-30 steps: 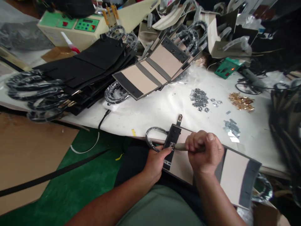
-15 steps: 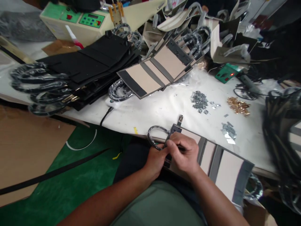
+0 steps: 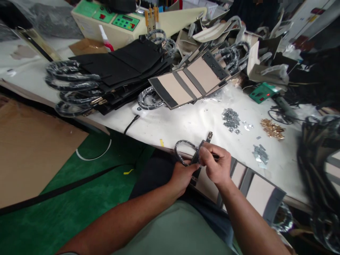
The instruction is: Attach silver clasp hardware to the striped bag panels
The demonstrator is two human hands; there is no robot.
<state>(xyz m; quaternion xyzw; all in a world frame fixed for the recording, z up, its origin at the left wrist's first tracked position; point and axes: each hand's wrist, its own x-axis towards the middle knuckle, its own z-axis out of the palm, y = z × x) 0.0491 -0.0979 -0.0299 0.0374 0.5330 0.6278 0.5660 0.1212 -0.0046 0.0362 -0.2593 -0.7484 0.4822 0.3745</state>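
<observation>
The person in the green shirt (image 3: 172,233) sits close against the worktop (image 3: 186,129), a long panel (image 3: 261,193) laid across the lap and slanting down to the right. Its nearer face is beige with dark bands, and from where I stand its left end tips up slightly. The left hand (image 3: 183,179) has that end pinched, thumb on top and the other fingers tucked out of sight. Right beside it, the right hand (image 3: 216,163) is curled over the dark end band, fingers closed on a slim dark tool (image 3: 215,156); most of it is hidden, so I can't tell what its tip meets.

A wrapped loop (image 3: 178,153) sticks out at the left end, near a tab (image 3: 209,136) with a metal tip. Another loop (image 3: 283,218) hangs at the right end.

Down to the left, a black strap (image 3: 79,191) crosses the green floor (image 3: 87,212) and the cardboard (image 3: 34,152).

On the worktop lie grey strips (image 3: 260,154), gold pieces (image 3: 272,129) and square plates (image 3: 230,119). Beyond them, a beige-faced piece (image 3: 187,82) leans over other work, next to a pile of black panels (image 3: 124,62). Farther back stand a green box (image 3: 262,92) with a red light and a cream machine (image 3: 92,26).
</observation>
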